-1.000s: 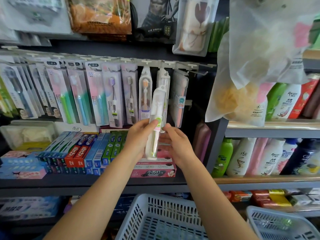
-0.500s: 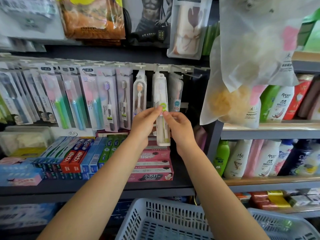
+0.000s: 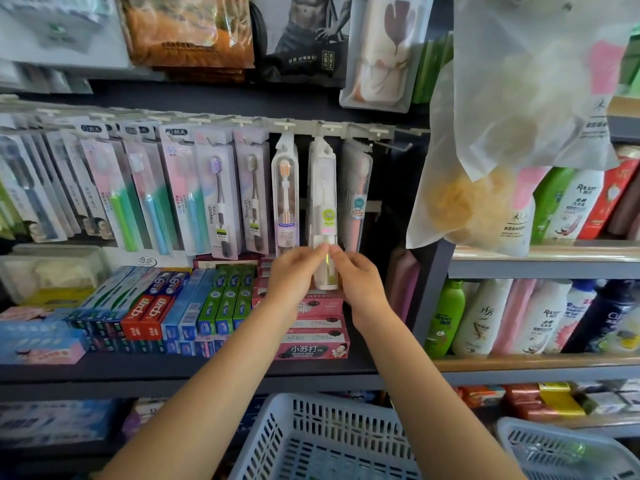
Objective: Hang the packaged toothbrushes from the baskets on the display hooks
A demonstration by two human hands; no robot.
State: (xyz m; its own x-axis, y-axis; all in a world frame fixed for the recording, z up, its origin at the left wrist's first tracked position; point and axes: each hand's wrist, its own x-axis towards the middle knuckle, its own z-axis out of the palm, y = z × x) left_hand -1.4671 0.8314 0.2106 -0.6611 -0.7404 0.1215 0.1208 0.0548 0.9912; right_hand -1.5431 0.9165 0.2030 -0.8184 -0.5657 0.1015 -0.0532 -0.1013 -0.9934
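Observation:
A clear packaged toothbrush with a green round sticker hangs upright from a display hook on the hook rail. Low down on this pack, my left hand pinches its left edge and my right hand pinches its right edge. The fingertips of both hands almost meet in front of the pack. Other packaged toothbrushes hang in a row to its left, and one more hangs to its right. A white slotted basket sits below my forearms; what lies inside is blurred.
A bare hook sticks out at the right end of the rail. Toothpaste boxes are stacked on the shelf under the hooks. A second basket is at the lower right. Bottles fill the right shelves, and plastic bags hang above them.
The pack went from tilted and held below the rail to hanging straight on its hook. Both hands have slid down from its middle to its lower part.

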